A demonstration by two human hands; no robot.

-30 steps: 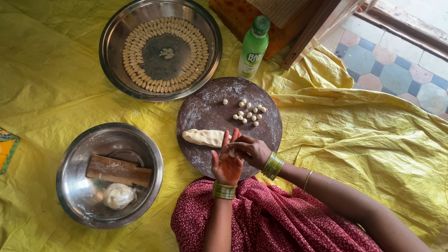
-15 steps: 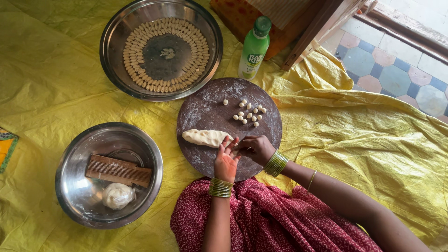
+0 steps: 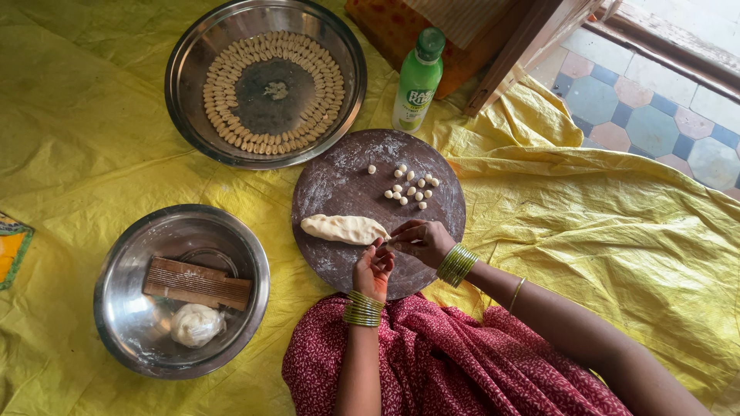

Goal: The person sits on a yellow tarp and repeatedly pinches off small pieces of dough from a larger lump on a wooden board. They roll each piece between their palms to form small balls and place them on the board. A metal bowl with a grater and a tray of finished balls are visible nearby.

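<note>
A steel bowl [image 3: 182, 289] with a ridged wooden board [image 3: 196, 283] and a dough ball [image 3: 196, 324] is seen at left. On the round floured board [image 3: 339, 181], a dough log [image 3: 344, 229] lies just left of the fingers. The left hand [image 3: 373, 270] and right hand [image 3: 420, 241] are pinched together at its right end; whether a piece is held cannot be told.

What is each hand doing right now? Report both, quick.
Left hand: fingers curled at the tip of the dough roll.
Right hand: fingertips pinched together at that tip; grip cannot be told.
</note>
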